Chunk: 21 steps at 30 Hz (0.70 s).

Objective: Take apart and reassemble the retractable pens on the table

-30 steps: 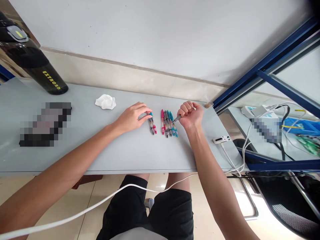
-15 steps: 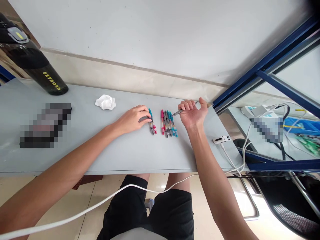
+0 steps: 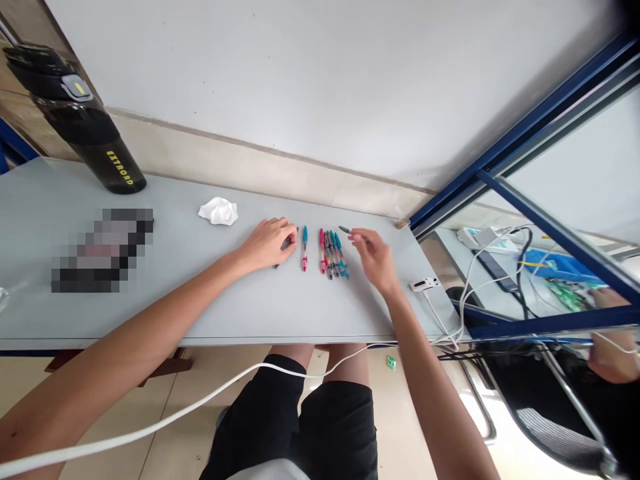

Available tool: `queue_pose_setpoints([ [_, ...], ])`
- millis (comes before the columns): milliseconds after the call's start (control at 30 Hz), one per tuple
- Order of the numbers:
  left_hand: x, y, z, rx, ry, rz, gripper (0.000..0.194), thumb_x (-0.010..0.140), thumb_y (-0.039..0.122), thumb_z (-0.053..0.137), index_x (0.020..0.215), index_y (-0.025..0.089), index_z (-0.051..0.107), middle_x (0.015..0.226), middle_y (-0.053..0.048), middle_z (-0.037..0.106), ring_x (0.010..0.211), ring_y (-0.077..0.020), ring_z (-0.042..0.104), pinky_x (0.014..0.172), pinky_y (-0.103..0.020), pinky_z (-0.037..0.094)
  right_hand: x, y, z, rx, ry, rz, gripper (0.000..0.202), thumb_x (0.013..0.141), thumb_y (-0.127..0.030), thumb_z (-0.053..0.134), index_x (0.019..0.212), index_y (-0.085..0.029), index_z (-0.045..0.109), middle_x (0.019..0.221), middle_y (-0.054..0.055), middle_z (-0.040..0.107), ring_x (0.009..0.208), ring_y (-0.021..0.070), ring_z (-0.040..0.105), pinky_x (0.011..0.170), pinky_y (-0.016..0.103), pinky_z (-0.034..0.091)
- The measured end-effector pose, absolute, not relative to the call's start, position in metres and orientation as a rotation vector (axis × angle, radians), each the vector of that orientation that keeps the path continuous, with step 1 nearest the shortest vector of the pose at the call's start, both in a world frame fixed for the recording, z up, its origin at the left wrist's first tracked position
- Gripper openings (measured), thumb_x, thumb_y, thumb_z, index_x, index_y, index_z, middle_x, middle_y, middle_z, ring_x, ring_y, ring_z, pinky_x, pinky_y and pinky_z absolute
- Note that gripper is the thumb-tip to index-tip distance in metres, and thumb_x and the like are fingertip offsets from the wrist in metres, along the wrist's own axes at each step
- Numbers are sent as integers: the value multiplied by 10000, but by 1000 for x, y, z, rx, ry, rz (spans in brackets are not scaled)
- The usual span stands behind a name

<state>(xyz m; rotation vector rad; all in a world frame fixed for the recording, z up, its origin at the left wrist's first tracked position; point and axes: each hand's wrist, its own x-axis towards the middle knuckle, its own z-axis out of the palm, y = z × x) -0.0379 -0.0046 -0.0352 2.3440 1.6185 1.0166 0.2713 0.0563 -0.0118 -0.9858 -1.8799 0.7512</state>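
Person seated at a grey table (image 3: 210, 300), both arms out over it.

Left hand (image 3: 267, 243): curled, fingers pressed down on a dark pen (image 3: 286, 245) lying on the tabletop. Only the 2 ends of that pen show, so its colour and type are hard to call.

Just right of it, 1 pen with a teal cap and red tip (image 3: 304, 247) lies alone. A little further right, a tight row of pens (image 3: 333, 252), pink, grey and teal, side by side and touching; I cannot count them exactly.

Right hand (image 3: 373, 257): fingers loosely bent, pinching a thin grey pen (image 3: 345, 230) at the fingertips, held just beyond the far end of the row. Whether it touches the table cannot be told.

Risks, as I judge them: the fingertip pinch looks light, so the grey pen could slip and roll into the row, scattering it. The right wrist hangs close beside the row and could nudge it out of line. A white cable (image 3: 225, 393) crosses the lap below the table edge; a snag is possible.

Also there: crumpled tissue (image 3: 219, 211), dark bottle (image 3: 80, 120) at far left, cut off by the frame. One flat item on the table is blurred out. Another person's hand (image 3: 613, 347) shows at far right.
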Motion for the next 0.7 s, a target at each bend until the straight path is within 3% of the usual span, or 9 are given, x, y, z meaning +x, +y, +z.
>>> queue_pose_setpoints([
  [33, -38, -4, -36, 2306, 1642, 1036, 31, 919, 266, 682, 937, 245, 668, 964, -77, 729, 914, -295, 678, 890, -432, 486, 279, 47, -17, -1028, -1994, 632, 484, 1054, -678, 628, 1210, -250, 791, 1389, 159, 727, 1287, 311, 700, 1075, 504, 594],
  [133, -39, -3, -35, 2131, 1703, 1066, 188, 824, 210, 734, 985, 262, 653, 870, -41, 743, 761, -266, 660, 753, -386, 460, 295, 25, -30, -1070, -2196, 446, 478, 1102, -617, 566, 1296, -241, 789, 1487, 179, 684, 1356, 332, 685, 1199, 548, 532],
  [300, -42, -2, -32, 1776, 1696, 1200, 292, 829, 287, 792, 1106, 262, 701, 809, -3, 744, 652, -227, 637, 686, -355, 453, 293, 12, -28, -1053, -2272, 422, 466, 1130, -559, 533, 1386, -242, 761, 1506, 156, 691, 1374, 329, 693, 1213, 528, 543],
  [467, -43, 4, -28, 1340, 1370, 1507, 420, 862, 394, 807, 1223, 195, 723, 923, -38, 759, 750, -193, 704, 715, -324, 533, 278, 11, -20, -1054, -2226, 393, 423, 1085, -586, 624, 1267, -250, 808, 1411, 145, 752, 1280, 335, 743, 1161, 544, 584],
  [700, -40, 3, -10, 1089, 1034, 1685, 341, 842, 429, 881, 1019, 154, 783, 1066, -104, 800, 981, -253, 805, 917, -401, 610, 276, 11, -26, -1040, -2212, 358, 351, 1079, -545, 639, 1137, -256, 828, 1331, 138, 783, 1204, 328, 770, 1116, 547, 601],
])
